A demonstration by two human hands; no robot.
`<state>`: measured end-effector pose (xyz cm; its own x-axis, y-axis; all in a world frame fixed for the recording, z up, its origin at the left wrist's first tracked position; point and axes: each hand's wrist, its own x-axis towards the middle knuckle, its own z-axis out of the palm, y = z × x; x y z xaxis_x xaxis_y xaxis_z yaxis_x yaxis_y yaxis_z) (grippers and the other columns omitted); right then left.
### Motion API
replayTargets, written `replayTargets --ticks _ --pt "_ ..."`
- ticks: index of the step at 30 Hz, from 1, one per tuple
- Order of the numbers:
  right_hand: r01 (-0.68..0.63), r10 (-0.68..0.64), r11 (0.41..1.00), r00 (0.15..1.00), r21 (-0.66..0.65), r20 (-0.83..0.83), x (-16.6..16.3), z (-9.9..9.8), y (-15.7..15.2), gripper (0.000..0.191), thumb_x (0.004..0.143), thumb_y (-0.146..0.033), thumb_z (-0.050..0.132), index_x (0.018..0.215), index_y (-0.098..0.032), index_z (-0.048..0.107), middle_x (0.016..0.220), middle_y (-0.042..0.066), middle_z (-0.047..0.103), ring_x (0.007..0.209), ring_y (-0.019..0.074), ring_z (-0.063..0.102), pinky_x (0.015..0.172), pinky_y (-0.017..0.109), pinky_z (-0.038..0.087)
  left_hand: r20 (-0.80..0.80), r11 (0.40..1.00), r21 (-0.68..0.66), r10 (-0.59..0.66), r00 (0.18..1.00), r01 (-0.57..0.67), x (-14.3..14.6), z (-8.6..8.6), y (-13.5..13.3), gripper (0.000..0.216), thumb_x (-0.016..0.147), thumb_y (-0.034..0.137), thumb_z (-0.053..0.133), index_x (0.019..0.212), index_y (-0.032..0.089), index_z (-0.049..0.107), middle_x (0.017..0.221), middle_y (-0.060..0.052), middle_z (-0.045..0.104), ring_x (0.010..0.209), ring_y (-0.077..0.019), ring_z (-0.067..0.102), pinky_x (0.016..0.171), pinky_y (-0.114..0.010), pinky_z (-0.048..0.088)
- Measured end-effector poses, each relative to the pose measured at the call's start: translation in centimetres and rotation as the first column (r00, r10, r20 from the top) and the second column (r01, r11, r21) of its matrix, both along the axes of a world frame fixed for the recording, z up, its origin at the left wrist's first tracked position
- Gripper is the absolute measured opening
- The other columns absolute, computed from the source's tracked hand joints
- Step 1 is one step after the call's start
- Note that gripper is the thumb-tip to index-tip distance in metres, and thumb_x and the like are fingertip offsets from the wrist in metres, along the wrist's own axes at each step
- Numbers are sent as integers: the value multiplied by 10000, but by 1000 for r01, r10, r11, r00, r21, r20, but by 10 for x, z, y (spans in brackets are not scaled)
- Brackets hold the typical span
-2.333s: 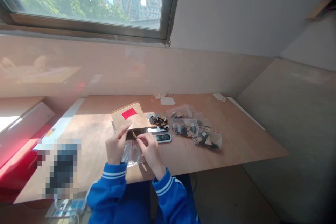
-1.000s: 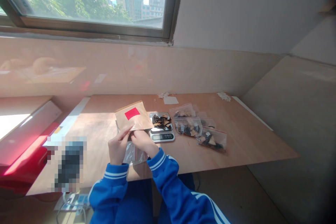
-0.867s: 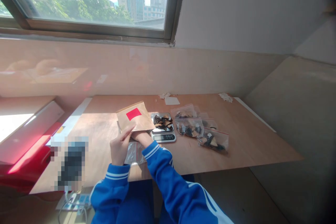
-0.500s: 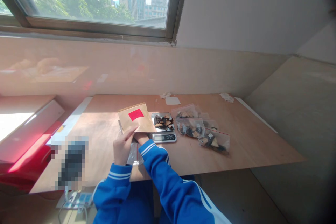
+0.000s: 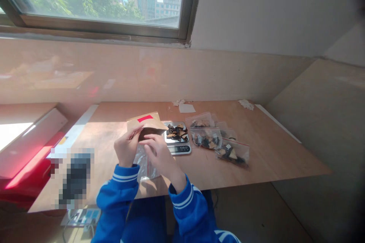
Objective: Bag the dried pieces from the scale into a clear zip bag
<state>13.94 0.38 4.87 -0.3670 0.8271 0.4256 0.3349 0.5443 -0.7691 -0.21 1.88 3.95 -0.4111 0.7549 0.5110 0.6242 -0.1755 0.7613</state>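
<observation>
Loosely spread, the right hand [image 5: 163, 156] is held at the open mouth of a paper bag [image 5: 149, 122], contact being unclear; the bag's left edge is pinched by the left hand [image 5: 126, 148]. Past its right corner, dark pieces [image 5: 176, 133] are borne by a scale [image 5: 180, 149], with filled bags [image 5: 232, 153] laid beyond.

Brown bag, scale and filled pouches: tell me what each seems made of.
Brown bag: probably kraft paper, fairly matte, from its tan colour and stiff look.
Scale: even, pale body, likely smooth plastic; its silvery pan suggests metal, perhaps steel.
Filled pouches: apparently clear, glossy plastic film, being see-through with bright highlights.
</observation>
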Motion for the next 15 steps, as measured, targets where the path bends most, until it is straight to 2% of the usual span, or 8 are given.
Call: replayTargets --ticks 3,6,9,12,13,15 --pt "170 -170 985 976 -12 -136 28 12 3 271 946 -217 397 1018 -235 657 1079 40 627 1080 167 551 998 331 412 12 996 83 -22 1000 21 -2 16 22 232 824 342 607 990 260 747 932 2 757 827 -161 701 770 -239 528" --pt "243 -264 959 952 -143 -154 46 4 15 266 925 -209 395 984 -212 654 1009 43 652 984 170 595 894 299 460 7 995 95 -24 1000 23 -8 30 46 241 829 342 595 1005 261 740 963 0 750 805 -145 684 772 -237 515" --pt "157 -195 943 975 -293 -108 47 -21 17 256 915 -211 405 953 -201 659 966 40 678 891 167 627 796 277 486 -43 996 83 33 999 -29 -19 40 67 277 859 387 553 1034 253 723 966 -13 738 809 -145 667 782 -252 502" --pt "92 -98 924 995 -371 1 28 -54 8 258 916 -212 409 937 -199 665 898 39 683 815 176 631 775 303 500 -81 992 97 83 993 -75 -31 43 80 309 896 405 499 1067 225 683 1011 -39 701 857 -157 650 842 -291 485" --pt "118 -103 920 993 -373 60 19 -66 5 254 914 -209 411 960 -195 660 895 47 676 810 186 627 785 326 502 -78 990 115 89 993 -79 -34 43 83 321 905 408 486 1088 211 662 1062 -56 674 887 -162 640 867 -302 476" --pt "227 -178 935 965 -272 195 -1 -90 0 209 876 -182 466 989 -158 639 987 101 648 929 234 604 859 391 486 -36 984 163 78 996 -72 -41 38 87 360 930 417 442 1155 184 599 1176 -97 593 917 -162 622 901 -315 461"
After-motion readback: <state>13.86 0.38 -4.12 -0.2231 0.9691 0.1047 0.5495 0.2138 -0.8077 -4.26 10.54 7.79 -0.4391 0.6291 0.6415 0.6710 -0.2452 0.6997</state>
